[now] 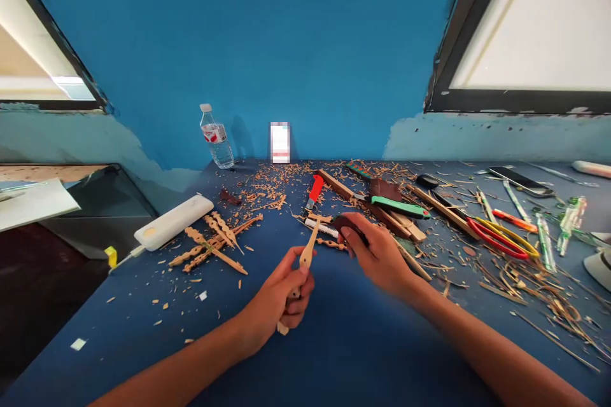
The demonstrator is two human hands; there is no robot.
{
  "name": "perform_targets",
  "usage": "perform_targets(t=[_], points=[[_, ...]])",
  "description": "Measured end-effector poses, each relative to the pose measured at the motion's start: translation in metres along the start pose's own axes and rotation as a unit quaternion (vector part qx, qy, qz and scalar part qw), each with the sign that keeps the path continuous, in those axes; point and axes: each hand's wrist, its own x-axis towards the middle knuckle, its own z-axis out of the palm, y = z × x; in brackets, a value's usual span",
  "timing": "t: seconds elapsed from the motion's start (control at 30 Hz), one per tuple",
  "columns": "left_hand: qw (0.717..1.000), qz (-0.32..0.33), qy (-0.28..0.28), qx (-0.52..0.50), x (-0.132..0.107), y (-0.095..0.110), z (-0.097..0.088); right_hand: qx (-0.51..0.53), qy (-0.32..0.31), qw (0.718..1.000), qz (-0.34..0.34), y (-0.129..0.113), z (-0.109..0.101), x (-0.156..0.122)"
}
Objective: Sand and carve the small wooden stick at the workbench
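Note:
My left hand (pixel 282 296) grips a slim carved wooden stick (pixel 307 253) that points up and away over the blue table (pixel 334 343). My right hand (pixel 377 254) is closed on a dark-handled carving knife (pixel 344 225), held just to the right of the stick's tip. A pile of finished carved wooden sticks (pixel 217 241) lies to the left. A red-handled cutter (pixel 314 190) and a green-handled knife (pixel 399 206) rest beyond my hands.
A white power bank (pixel 174 221), a water bottle (pixel 216 137) and a small white card (pixel 279 142) stand toward the back wall. Red-and-yellow scissors (pixel 501 236), a phone (pixel 520 180), wood strips and shavings litter the right side. A dark glass table (pixel 100 210) sits left.

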Motion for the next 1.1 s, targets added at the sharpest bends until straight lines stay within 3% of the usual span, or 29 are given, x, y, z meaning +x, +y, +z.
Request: perform_targets(t=[0.27,0.57,0.87,0.97,1.1], points=[[0.997,-0.004,-0.049,-0.065,-0.004,-0.021,-0.002,-0.127,-0.017,0.982,-0.136,-0.003,-0.001,-0.021],[0.989,-0.040,-0.097,-0.101,-0.009,-0.028,-0.009,-0.143,0.032,0.973,-0.181,0.011,0.007,-0.018],[0.994,-0.033,-0.063,-0.079,-0.010,-0.022,-0.005,-0.213,0.050,0.940,-0.262,-0.006,0.011,-0.020],[0.995,-0.041,-0.076,-0.040,-0.012,-0.016,-0.006,-0.231,0.085,0.940,-0.236,-0.006,0.006,-0.017],[0.996,-0.071,-0.032,-0.039,-0.018,-0.009,-0.003,-0.203,0.086,0.953,-0.208,-0.007,0.009,-0.018]])
